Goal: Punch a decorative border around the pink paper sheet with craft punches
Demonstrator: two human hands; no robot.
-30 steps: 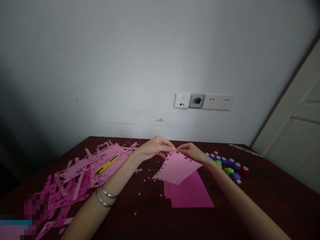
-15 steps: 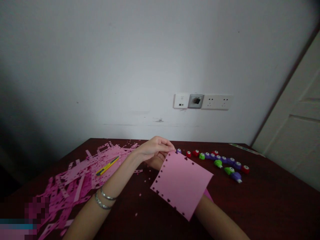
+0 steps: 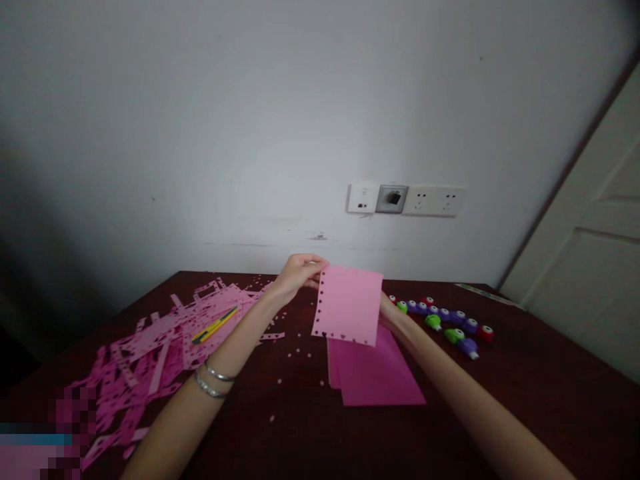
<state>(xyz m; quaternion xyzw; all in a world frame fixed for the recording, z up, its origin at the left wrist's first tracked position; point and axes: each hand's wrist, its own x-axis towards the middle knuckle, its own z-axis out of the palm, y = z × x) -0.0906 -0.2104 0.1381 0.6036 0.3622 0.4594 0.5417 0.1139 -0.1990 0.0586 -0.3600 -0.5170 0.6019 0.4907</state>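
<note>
My left hand (image 3: 297,273) pinches the upper left corner of a light pink paper sheet (image 3: 349,305) and holds it upright above the dark table (image 3: 525,387). Small shapes are punched along the sheet's left and bottom edges. My right hand (image 3: 387,311) is behind the sheet's right side, mostly hidden, and seems to grip that edge. Below the sheet, a stack of darker pink paper (image 3: 375,373) lies flat on the table.
A row of small red, green and purple craft punches (image 3: 443,321) sits at the right. A heap of cut pink paper scraps (image 3: 150,360) with a yellow utility knife (image 3: 215,327) on it fills the left. Wall sockets (image 3: 407,200) and a door (image 3: 595,253) stand behind.
The sheet has been lifted from a low slanted position and turned upright. My left hand rose with it; my right hand came up behind its right edge.
</note>
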